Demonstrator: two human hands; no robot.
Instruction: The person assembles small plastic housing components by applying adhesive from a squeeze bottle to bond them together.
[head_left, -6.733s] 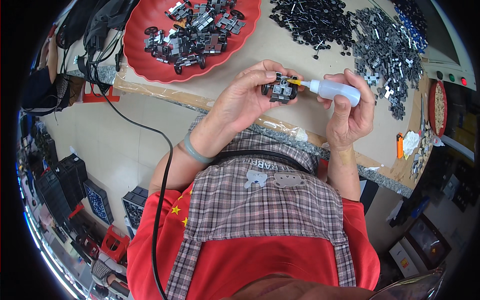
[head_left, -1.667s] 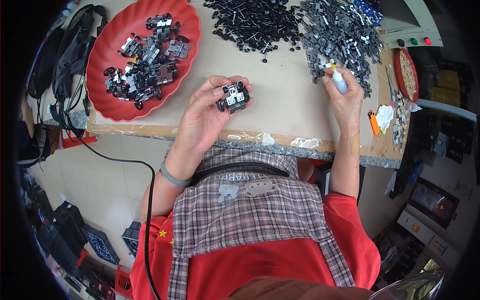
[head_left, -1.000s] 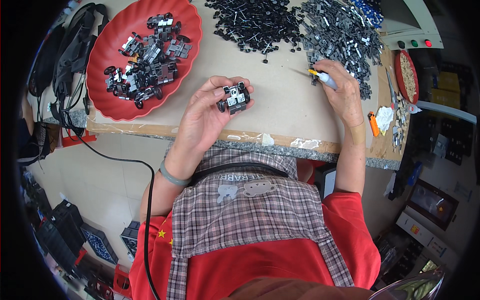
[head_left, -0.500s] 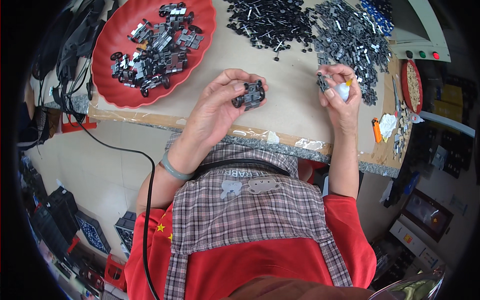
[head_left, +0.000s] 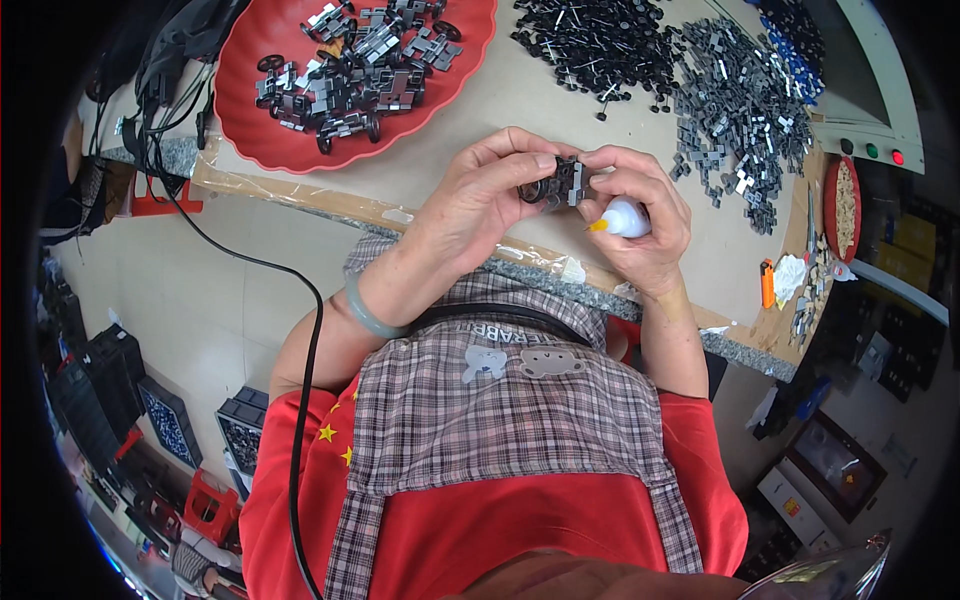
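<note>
Toy car base [head_left: 562,182], right of the red tray [head_left: 230,85], sits pinched in the left hand [head_left: 478,195], and the right hand [head_left: 658,240], cradling a white bottle [head_left: 629,216], has just swung in to it, so both hands share the work.

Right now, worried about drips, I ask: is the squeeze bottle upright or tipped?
Tipped: the squeeze bottle sits aslant in the right hand, yellow tip pointing left.

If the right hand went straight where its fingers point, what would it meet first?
The small wheeled piece in the left hand; the right fingertips look close, perhaps touching, but depth is unclear.
</note>
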